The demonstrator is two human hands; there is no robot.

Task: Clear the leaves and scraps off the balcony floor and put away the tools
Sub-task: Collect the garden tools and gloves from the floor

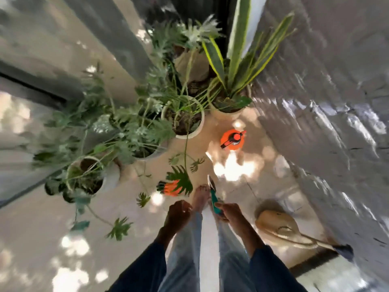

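Your right hand (229, 216) grasps a teal-handled garden tool (215, 202) with a pale metal blade. Your left hand (179, 216) has its fingers loosely curled and empty. At least four split green leaves (120, 228) lie on the beige balcony floor (31, 228), one of them over a pair of orange gloves (168, 189). One orange sprayer (232, 140) stands on open floor near the grey wall (315, 102). One straw hat (277, 228) lies to your right.

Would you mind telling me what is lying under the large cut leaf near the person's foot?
Orange and black gloves lie under the leaf on the floor. The leaf hides their right part, so their number is unclear.
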